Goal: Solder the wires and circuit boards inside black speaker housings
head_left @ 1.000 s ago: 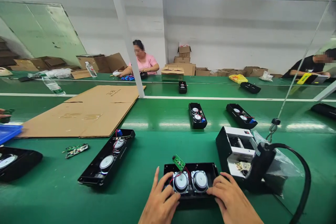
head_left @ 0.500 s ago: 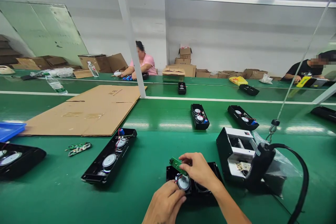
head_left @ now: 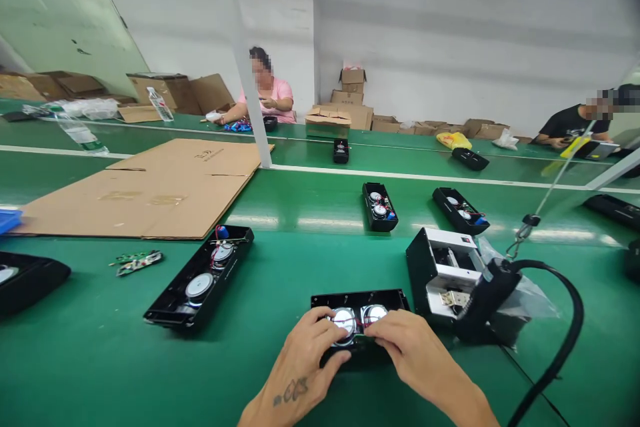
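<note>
Right hand (head_left: pixel 407 347) has shifted rightward over the black housing (head_left: pixel 360 298).
Left hand (head_left: pixel 305 357) has fingers spread at a speaker (head_left: pixel 345 317); right fingers' grip: cannot tell.

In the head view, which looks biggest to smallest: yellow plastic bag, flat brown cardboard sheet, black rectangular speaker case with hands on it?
1. Flat brown cardboard sheet
2. Black rectangular speaker case, partly hidden
3. Yellow plastic bag, farther away
</note>
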`<state>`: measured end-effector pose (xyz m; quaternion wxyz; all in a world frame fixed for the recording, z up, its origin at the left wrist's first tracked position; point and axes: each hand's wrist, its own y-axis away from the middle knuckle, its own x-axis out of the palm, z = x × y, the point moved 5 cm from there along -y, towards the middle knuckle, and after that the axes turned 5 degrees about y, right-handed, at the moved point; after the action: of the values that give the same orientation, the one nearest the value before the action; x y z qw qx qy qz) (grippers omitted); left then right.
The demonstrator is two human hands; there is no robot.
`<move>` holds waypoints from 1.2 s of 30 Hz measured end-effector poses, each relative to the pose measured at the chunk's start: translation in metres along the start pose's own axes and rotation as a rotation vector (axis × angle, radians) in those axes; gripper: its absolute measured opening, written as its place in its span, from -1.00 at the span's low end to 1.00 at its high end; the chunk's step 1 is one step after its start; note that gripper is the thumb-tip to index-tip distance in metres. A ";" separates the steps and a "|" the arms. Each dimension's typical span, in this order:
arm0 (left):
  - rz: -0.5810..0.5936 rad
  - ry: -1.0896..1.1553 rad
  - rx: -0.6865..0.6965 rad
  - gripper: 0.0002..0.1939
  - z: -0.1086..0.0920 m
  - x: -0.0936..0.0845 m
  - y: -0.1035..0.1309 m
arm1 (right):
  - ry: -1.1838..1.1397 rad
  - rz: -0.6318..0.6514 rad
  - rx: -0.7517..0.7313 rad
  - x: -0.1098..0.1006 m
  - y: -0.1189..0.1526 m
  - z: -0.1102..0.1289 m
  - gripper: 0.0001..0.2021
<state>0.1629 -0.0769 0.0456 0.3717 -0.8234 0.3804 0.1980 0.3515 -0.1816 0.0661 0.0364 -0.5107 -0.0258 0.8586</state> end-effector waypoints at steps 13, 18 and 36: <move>0.111 -0.273 0.027 -0.45 0.025 0.028 0.017 | 0.037 0.228 -0.031 0.029 -0.016 0.014 -0.53; 0.123 -0.209 0.028 -0.54 0.024 0.026 0.011 | -0.042 0.193 0.020 0.029 -0.012 0.011 -0.58; 0.631 0.124 -0.296 -0.76 0.070 -0.004 -0.094 | 0.075 0.327 0.082 0.002 -0.094 0.011 -0.72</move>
<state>0.2297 0.0189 0.0463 0.1449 -0.7209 0.6049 0.3057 0.3447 -0.0882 0.0769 -0.0821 -0.5379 0.0941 0.8337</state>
